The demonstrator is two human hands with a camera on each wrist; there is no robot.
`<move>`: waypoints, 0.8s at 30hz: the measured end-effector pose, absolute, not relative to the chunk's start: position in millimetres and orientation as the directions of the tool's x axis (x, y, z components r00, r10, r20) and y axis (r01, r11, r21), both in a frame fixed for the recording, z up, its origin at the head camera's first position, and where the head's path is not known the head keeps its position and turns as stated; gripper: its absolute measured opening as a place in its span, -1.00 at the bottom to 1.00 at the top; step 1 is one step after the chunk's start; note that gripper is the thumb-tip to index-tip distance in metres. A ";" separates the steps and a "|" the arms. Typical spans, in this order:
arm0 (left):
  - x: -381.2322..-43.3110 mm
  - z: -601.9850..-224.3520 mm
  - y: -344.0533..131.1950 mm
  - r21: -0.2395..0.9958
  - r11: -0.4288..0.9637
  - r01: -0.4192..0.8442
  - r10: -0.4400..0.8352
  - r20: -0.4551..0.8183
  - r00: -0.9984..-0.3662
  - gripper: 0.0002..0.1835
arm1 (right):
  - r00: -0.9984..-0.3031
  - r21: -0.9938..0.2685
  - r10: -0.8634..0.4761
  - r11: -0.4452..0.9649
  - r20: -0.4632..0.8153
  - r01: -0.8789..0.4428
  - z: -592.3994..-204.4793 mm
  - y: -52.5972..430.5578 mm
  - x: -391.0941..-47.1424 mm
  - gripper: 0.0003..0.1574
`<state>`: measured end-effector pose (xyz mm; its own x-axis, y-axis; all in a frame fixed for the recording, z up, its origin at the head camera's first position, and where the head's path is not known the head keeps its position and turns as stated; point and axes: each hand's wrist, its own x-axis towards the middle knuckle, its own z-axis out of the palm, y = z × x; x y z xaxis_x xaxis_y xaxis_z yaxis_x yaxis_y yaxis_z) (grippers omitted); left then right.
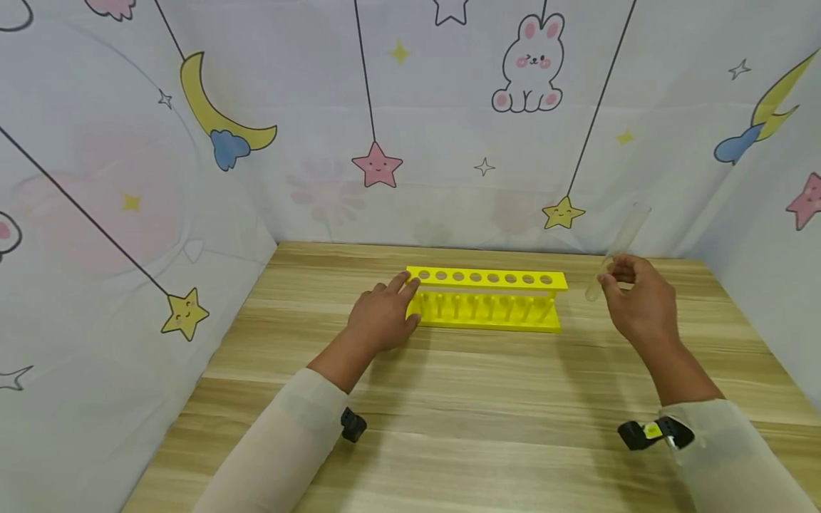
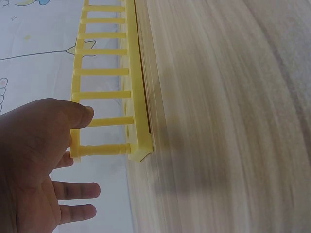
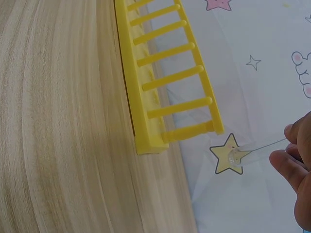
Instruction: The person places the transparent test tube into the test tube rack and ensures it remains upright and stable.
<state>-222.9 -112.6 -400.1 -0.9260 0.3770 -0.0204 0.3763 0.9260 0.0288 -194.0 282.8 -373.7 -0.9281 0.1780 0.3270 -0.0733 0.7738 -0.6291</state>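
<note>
A yellow test tube rack (image 1: 481,325) stands upright on the table, with a row of holes in its top rail and pegs below. At its left end, my left hand (image 1: 381,317) pinches the top rail between thumb and fingers; in the left wrist view the thumb (image 2: 80,115) lies on the near side while two other fingers stick out straight. My right hand (image 1: 644,303) holds a clear glass test tube (image 1: 630,229) by its middle, right of the rack and above the table. The tube tilts, its rounded bottom (image 3: 235,158) pointing down towards the rack.
The wood-grain tabletop (image 1: 474,413) reaches back to a white cloth backdrop (image 1: 436,214) printed with stars, moons and a rabbit. Cloth walls also stand at left and right. A dark camera strap (image 1: 648,433) is on the right wrist.
</note>
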 end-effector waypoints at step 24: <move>-223.5 -402.6 -114.3 0.040 0.923 0.382 0.382 0.000 -0.924 -0.26 | -0.929 -0.639 0.186 0.766 0.321 -0.068 -371.2 277.8 -198.0 -0.42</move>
